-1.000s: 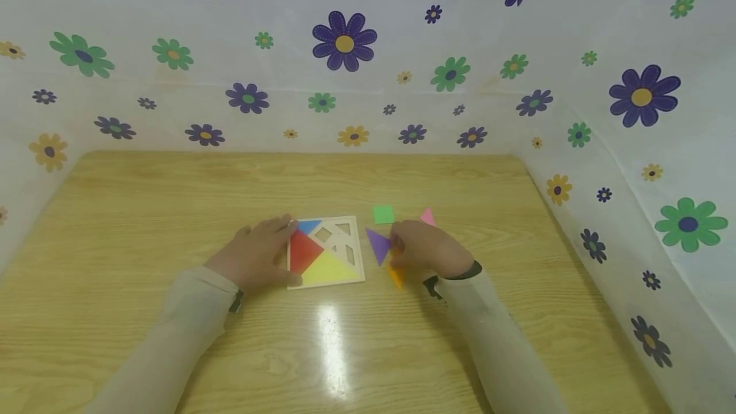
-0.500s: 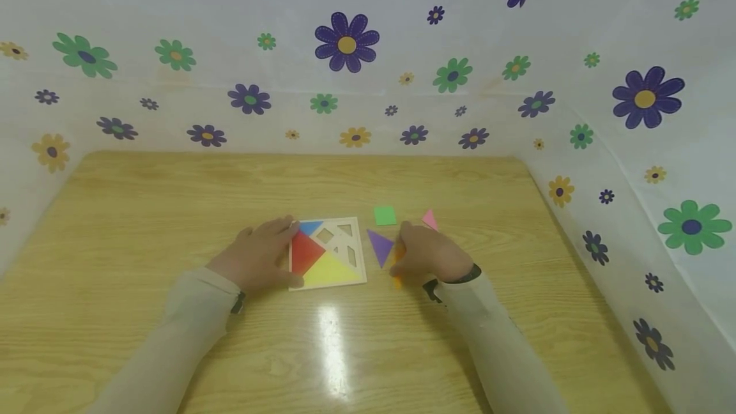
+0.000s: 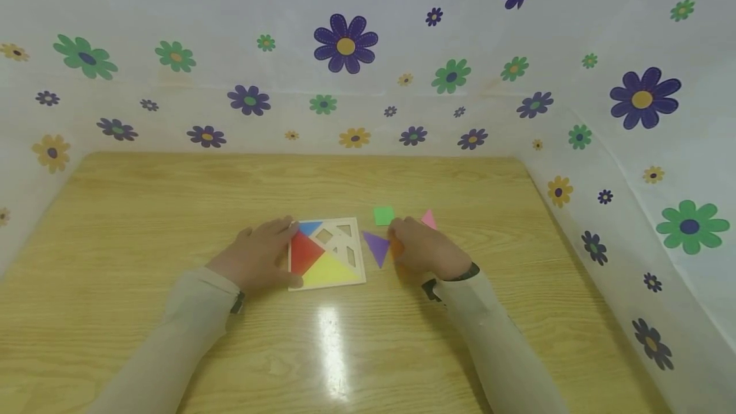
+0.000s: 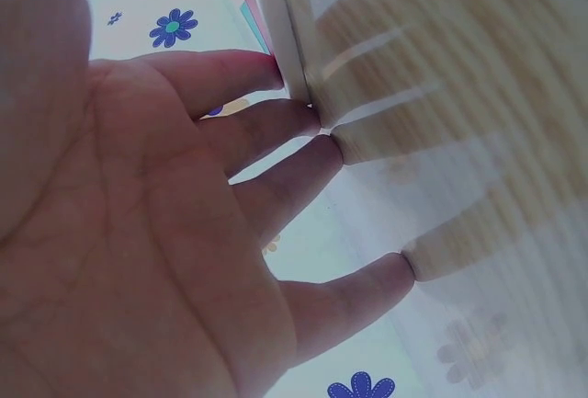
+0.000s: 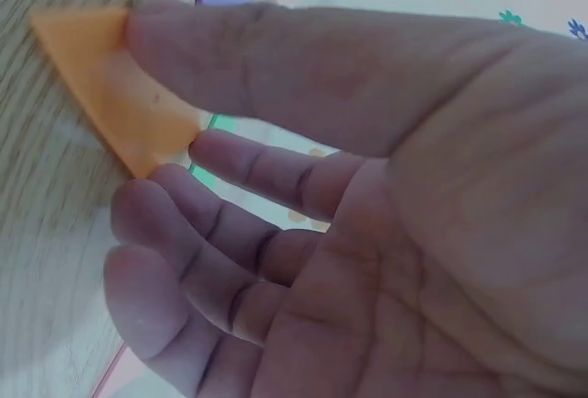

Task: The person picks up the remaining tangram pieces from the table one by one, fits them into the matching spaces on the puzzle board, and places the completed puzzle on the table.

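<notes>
A wooden tangram board lies on the table, with red, yellow and blue pieces set in it. My left hand rests along its left edge, thumb by the near corner; the left wrist view shows the fingers extended, tips down at the board and tabletop. To the right of the board, my right hand pinches an orange four-sided tangram piece between thumb and fingertips. Much of that piece is hidden from the head view. A purple triangle lies between board and right hand.
A green square lies beyond the right hand's fingers. Just past the knuckles is a pink triangle, partly covered. Several cut-out slots show in the board's upper right. A flowered sheet encloses the wooden table at back and sides.
The right hand's fingers have spread and then closed around the orange piece, which now sits more under the hand. The purple triangle has shifted slightly left. The left hand stays put.
</notes>
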Available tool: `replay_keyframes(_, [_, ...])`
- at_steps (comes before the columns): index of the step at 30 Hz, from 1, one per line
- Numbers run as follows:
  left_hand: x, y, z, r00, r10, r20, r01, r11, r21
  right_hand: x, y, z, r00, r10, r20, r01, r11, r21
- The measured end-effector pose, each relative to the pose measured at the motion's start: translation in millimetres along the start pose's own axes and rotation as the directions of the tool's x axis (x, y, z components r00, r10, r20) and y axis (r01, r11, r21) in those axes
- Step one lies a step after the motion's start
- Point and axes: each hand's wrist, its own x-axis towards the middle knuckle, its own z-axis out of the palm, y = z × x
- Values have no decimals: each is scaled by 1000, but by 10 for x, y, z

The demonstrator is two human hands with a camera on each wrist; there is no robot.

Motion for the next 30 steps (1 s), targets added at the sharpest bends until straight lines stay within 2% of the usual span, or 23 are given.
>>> replay_keyframes(3, [-4,-3,1,1000,-2,1,2,1000,0,15,4,4,1000,7,-10,-7,1000,-4])
replay_keyframes(10, [-34,30,-41,1000,6,1,-6,1000,5,54,39,-4,994,94,-60,-90,993,78])
replay_keyframes(17, [-48,36,-58,1000,25,-11,-25,1000,-9,52,37,5,985,164,-53,-161,986,51])
replay_keyframes(25, [-16,19,-35,1000,-1,-7,1,1000,-16,63,42,19,991,124,-57,-122,992,45])
replay_keyframes(30, [-24,13,-34,1000,15,-14,-15,1000,-3,62,37,38,992,114,-53,-111,992,63])
